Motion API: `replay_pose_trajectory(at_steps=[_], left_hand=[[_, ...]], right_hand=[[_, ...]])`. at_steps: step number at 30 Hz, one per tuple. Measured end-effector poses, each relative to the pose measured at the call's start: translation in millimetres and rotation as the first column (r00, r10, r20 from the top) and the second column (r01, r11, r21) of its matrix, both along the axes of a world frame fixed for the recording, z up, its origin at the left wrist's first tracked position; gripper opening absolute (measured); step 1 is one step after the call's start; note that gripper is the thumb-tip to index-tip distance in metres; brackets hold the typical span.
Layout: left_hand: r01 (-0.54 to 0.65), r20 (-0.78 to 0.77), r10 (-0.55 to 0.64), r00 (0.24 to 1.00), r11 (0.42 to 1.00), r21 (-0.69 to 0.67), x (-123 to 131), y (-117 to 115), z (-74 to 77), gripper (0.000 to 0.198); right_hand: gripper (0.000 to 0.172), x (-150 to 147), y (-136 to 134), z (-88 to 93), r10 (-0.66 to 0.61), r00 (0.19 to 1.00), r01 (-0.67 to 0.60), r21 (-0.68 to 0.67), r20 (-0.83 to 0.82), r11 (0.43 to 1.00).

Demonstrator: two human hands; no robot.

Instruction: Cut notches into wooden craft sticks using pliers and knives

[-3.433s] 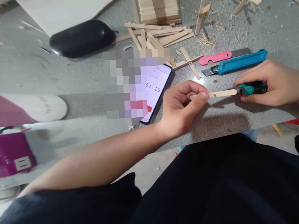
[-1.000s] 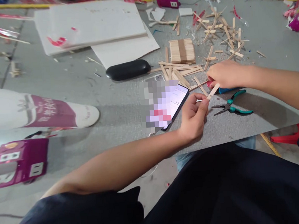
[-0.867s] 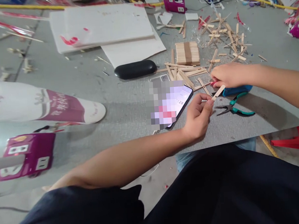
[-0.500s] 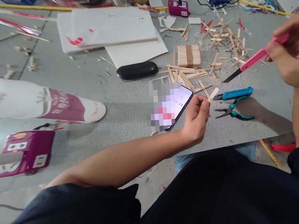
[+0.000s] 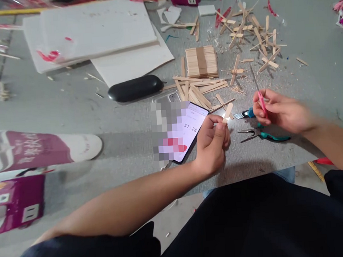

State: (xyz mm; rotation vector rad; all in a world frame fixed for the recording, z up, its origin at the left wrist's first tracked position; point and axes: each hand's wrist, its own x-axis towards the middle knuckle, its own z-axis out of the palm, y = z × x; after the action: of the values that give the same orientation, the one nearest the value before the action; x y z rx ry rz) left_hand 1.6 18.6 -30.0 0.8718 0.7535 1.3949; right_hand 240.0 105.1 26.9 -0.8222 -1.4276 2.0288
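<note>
Pinching wooden stick (image 5: 229,111) in left hand (image 5: 214,145), with thumb and fingertips pressed together on its lower end and the rounded upper end sticking out free. Gripping pink-handled blade (image 5: 260,96) in right hand (image 5: 280,110), with fingers clamped round the handle and the blade pointing up and away, apart from the stick. Some blur at the right wrist. Looks like a get-ready step, judging by tool in one hand, workpiece in the other, and no contact between them. Next, probably calls for swinging the blade round to the stick, setting its edge on the chosen spot and keeping well clear of the left fingertips. Likely calls for a firm pinch too, given so thin a piece. Cannot make out clearly any notch near the fingertips. Around, on grey table (image 5: 314,46): phone (image 5: 192,121) just beside the left hand, with 51:28 on screen; blue cutter (image 5: 249,113), partly hidden by the right hand; pliers (image 5: 265,135) just beside the cutter, with jaws apart; crossed sticks (image 5: 220,101) near the held one; farther off, shavings (image 5: 237,89), loose sticks (image 5: 200,95) and banded bundle (image 5: 193,63).
</note>
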Motion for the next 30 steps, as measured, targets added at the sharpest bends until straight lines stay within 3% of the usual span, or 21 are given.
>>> replay_pose_trajectory(at_steps=[2, 5, 8, 12, 14, 17, 21, 27, 30], left_hand=[[0.029, 0.015, -0.030, 0.999, 1.000, 0.011, 0, -1, 1.4, 0.038], [0.090, 0.033, -0.091, 0.995, 0.996, 0.020, -1, -1, 3.6, 0.035], [0.158, 0.042, -0.158, 0.986, 0.987, 0.005, -1, -2, 5.1, 0.034], [0.280, 0.107, -0.280, 0.954, 0.960, 0.013, -2, -2, 6.5, 0.032], [0.348, 0.144, -0.349, 0.926, 0.937, 0.028, -2, -2, 8.0, 0.032], [0.413, 0.181, -0.413, 0.893, 0.910, 0.038, -1, -3, 10.6, 0.035], [0.447, 0.193, -0.443, 0.876, 0.894, 0.024, -1, -3, 11.1, 0.037], [0.398, 0.160, -0.395, 0.905, 0.917, 0.010, -3, -1, 9.2, 0.039], [0.359, 0.144, -0.357, 0.923, 0.933, 0.012, -3, -2, 10.0, 0.039]], right_hand=[[0.036, -4, -12, -6.3, -0.004, 0.998, -0.010, 0.239, 0.057, 0.971], [0.033, -3, -24, -15.1, -0.089, 0.990, 0.011, 0.552, 0.113, 0.834], [0.025, -2, -28, -18.3, -0.135, 0.977, -0.017, 0.689, 0.167, 0.725], [0.016, -5, -25, -18.5, -0.164, 0.958, -0.125, 0.856, 0.236, 0.502], [0.018, -7, -24, -19.4, -0.124, 0.961, -0.169, 0.880, 0.248, 0.445], [0.020, -8, -22, -21.2, -0.144, 0.951, -0.199, 0.897, 0.275, 0.395], [0.019, -6, -20, -21.1, -0.154, 0.942, -0.223, 0.901, 0.297, 0.371], [0.017, -1, -17, -12.8, -0.207, 0.930, -0.228, 0.916, 0.305, 0.330], [0.016, 1, -23, -7.9, -0.231, 0.921, -0.227, 0.913, 0.315, 0.340]])
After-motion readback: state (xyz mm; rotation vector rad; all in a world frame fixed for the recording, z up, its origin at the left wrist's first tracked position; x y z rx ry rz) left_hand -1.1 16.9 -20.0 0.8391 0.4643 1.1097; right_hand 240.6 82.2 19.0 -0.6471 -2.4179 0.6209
